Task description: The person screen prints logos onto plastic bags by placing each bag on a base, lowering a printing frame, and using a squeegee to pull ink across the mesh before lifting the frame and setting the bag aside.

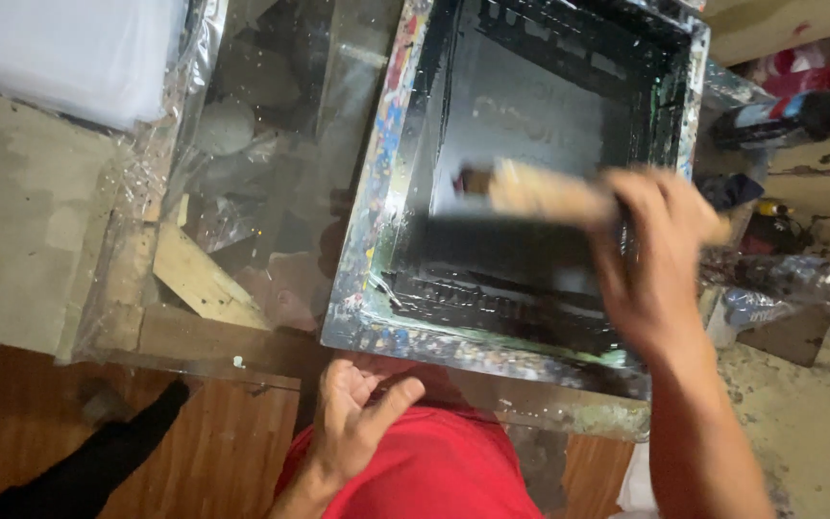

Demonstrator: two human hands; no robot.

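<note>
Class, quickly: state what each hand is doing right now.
Left hand: open, holding nothing, by the frame.
Right hand: closed on the wooden squeegee.

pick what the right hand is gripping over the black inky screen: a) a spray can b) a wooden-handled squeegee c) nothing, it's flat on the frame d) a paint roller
b: the right hand is closed around a pale wooden-handled squeegee held across the screen frame, while the left hand rests open at the frame's near edge.

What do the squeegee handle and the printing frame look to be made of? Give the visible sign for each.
Squeegee handle: probably bare wood, pale tan and matt, though blurred. Printing frame: unclear beneath glossy black ink and coloured paint splashes; possibly wood or metal.
</note>
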